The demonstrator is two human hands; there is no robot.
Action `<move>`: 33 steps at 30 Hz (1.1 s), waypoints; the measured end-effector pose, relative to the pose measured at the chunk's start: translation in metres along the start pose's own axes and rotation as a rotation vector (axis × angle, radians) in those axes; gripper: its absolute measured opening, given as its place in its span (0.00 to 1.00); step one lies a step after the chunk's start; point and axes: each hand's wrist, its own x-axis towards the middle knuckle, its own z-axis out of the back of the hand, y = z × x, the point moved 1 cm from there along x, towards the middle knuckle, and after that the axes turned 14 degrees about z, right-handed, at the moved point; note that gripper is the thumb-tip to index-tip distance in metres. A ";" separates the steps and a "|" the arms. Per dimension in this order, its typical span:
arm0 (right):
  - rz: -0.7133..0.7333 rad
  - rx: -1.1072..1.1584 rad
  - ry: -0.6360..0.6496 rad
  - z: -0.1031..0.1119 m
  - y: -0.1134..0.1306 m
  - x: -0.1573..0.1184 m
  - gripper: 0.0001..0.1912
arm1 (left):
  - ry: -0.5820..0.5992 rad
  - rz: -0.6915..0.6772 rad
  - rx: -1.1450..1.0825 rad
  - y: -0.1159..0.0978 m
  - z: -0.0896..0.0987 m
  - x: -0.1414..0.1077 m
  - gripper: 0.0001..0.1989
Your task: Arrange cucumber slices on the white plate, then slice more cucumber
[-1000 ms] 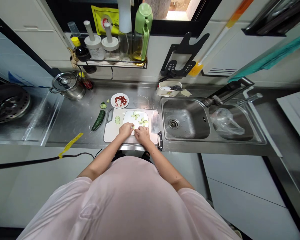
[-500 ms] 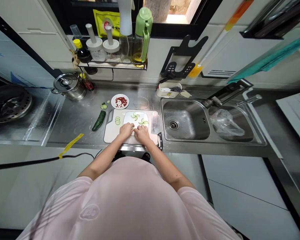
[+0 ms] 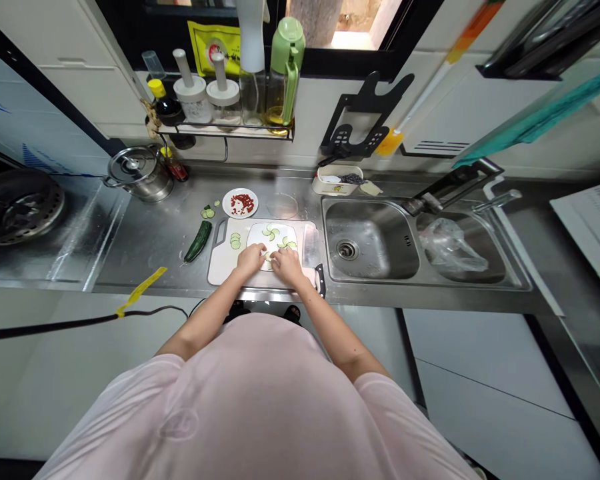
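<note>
Steel counter (image 3: pixel 145 247): L hand (image 3: pixel 251 260) & R hand (image 3: pixel 288 267) curled narrow over cucumber slices (image 3: pixel 271 231) on white plate (image 3: pixel 275 235), any hold unclear; best go gently, thin slices shift easily.

Dark green skin on the cucumber (image 3: pixel 198 241), pale green flesh and darker rims on the slices (image 3: pixel 269 231), plain white on the plate (image 3: pixel 257 241) beneath them, off-white on the board (image 3: pixel 220 268). Deep red flecks on the white dish (image 3: pixel 227 203). Steel grey on the counter (image 3: pixel 145 233), bright yellow on the tape (image 3: pixel 141 291) along its front edge, pale pink on the shirt (image 3: pixel 260 387), teal on the towel (image 3: pixel 540 110).
</note>
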 end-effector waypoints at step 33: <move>-0.100 0.136 -0.260 0.001 -0.003 -0.021 0.11 | -0.395 0.433 -0.176 0.071 0.005 0.006 0.15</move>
